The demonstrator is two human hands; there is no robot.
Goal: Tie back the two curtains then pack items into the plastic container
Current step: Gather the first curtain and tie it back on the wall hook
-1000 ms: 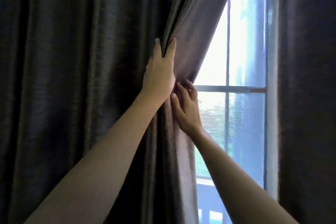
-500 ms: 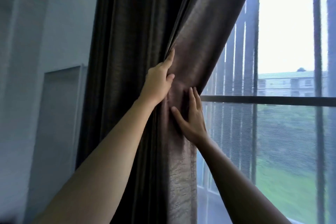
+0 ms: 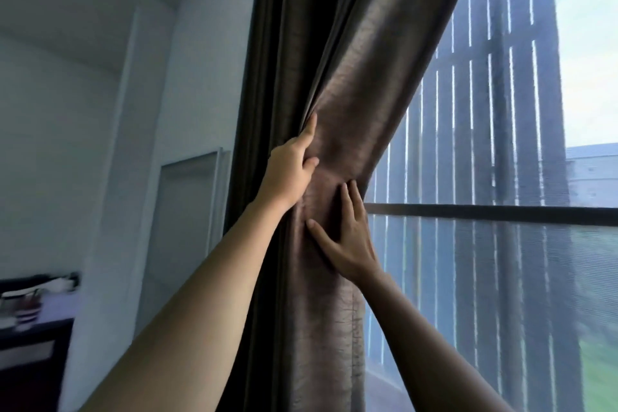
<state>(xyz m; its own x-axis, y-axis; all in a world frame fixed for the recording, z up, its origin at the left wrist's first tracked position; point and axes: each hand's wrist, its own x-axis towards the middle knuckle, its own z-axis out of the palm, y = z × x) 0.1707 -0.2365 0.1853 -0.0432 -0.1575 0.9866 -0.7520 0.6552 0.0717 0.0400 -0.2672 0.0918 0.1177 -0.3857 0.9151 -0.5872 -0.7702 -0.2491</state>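
Observation:
A dark brown curtain (image 3: 351,84) hangs gathered into a bunch at the window's left side, its upper part slanting up to the right. My left hand (image 3: 291,170) holds the bunched folds from the left, index finger pointing up along the fabric and thumb pressed on the front. Just below, my right hand (image 3: 347,237) lies flat on the cloth with straight fingers, pressing the gathered part. No tie-back, second curtain or plastic container is in view.
The window (image 3: 501,211) with a dark horizontal bar fills the right side; slatted screens and grass lie outside. A white wall with a pale panel (image 3: 187,217) is on the left. A dark desk (image 3: 33,338) with a striped cup (image 3: 23,308) stands at the lower left.
The curtain has been drawn further left, baring more window and the wall. My right hand went from curled on the edge to flat on the fabric. The view swung left.

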